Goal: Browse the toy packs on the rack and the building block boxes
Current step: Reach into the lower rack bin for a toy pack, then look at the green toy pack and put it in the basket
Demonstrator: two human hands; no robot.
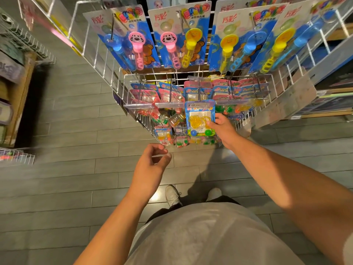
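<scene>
A white wire rack (pixel 107 73) stands in front of me with toy packs hung on hooks. Bubble-wand packs (pixel 177 41) in blue, pink and yellow fill the upper row. Smaller blister packs (pixel 150 96) hang in rows below. My right hand (pixel 223 129) pinches the right edge of a blue blister pack (pixel 198 117) holding yellow pieces and a blue and a green ball, at the front of the middle hook. My left hand (pixel 152 167) hovers below the rack with fingers loosely curled, holding nothing. No building block boxes are identifiable.
Wooden shelves (pixel 17 96) with dim goods stand at the left, and another wire basket (pixel 17 155) sits low on that side. Shelving with flat boxes (pixel 328 104) runs along the right. Grey plank floor (pixel 76 188) lies underfoot, with my shoes (pixel 172 196) showing.
</scene>
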